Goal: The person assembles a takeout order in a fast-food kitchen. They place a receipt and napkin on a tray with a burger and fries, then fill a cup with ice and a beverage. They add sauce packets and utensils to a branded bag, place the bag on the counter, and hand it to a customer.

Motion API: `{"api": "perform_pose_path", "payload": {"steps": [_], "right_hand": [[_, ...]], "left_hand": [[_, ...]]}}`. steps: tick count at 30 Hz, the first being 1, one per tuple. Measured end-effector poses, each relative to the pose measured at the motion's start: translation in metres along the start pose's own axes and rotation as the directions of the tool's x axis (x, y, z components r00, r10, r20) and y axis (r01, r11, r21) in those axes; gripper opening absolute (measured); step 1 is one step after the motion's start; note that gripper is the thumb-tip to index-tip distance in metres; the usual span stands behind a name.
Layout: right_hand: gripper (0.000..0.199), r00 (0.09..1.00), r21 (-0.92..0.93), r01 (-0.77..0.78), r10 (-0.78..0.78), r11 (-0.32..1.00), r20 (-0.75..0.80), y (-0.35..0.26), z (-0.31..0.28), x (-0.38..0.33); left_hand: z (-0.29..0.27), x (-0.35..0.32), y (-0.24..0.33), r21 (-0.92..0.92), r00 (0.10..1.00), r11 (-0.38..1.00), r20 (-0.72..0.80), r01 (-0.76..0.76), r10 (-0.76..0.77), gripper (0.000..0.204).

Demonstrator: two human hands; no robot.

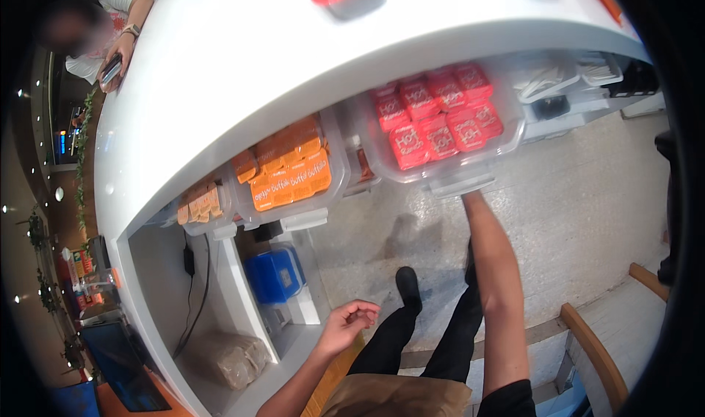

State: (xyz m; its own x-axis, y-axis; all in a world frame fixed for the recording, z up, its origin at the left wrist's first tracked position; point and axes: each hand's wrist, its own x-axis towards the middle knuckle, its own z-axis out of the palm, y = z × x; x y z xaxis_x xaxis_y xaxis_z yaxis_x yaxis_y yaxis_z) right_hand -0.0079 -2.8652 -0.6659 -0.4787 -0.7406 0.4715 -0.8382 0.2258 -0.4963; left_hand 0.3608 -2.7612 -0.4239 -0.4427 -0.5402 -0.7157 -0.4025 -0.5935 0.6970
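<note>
My right arm (496, 266) reaches up to a clear plastic bin (507, 142) of red sauce cups (440, 116). Its wrist meets the bin's front handle (463, 187), and the fingers are hidden beneath or behind it, so I cannot see their grip. Well below the bins, my left hand (351, 325) hovers with loosely bent fingers and nothing in them. To the left of the red cups, another clear bin (338, 189) holds orange sauce cups (290, 167). A smaller bin farther left carries light-orange cups (200, 202).
A curved white counter (220, 64) overhangs the bins. Below are a blue container (275, 276) and a bagged brown bundle (231, 360) on shelves. Trays of white items (543, 79) sit at right. Another person's hand (117, 61) holds a phone across the counter.
</note>
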Motion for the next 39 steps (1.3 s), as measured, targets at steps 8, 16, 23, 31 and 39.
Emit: {"api": "perform_pose_path", "payload": {"steps": [8,16,23,31,39], "right_hand": [[0.031,0.348,0.729,-0.499,0.662,-0.468,0.663,-0.074,-0.156,-0.163],[0.033,0.563,0.620,-0.112,0.465,-0.776,0.683,-0.165,-0.343,-0.150],[0.036,0.916,0.782,-0.343,0.369,0.521,0.157,-0.195,-0.446,0.138],[0.050,0.916,0.253,-0.256,0.150,0.933,0.372,-0.183,-0.406,0.275],[0.055,0.881,0.162,-0.128,0.037,0.978,0.471,-0.173,-0.387,0.277]], "left_hand": [[0.081,0.137,0.254,0.782,0.596,0.356,0.024,-0.511,0.803,0.030],[0.107,0.192,0.250,0.864,0.707,0.488,-0.269,-0.123,0.655,0.033],[0.098,0.112,0.231,0.285,0.640,0.856,-0.571,-0.432,0.514,0.030],[0.085,0.000,0.354,-0.014,0.727,0.752,-0.271,-0.658,0.631,0.034],[0.099,0.028,0.419,0.826,0.626,0.436,-0.136,-0.356,0.768,0.039]]}}
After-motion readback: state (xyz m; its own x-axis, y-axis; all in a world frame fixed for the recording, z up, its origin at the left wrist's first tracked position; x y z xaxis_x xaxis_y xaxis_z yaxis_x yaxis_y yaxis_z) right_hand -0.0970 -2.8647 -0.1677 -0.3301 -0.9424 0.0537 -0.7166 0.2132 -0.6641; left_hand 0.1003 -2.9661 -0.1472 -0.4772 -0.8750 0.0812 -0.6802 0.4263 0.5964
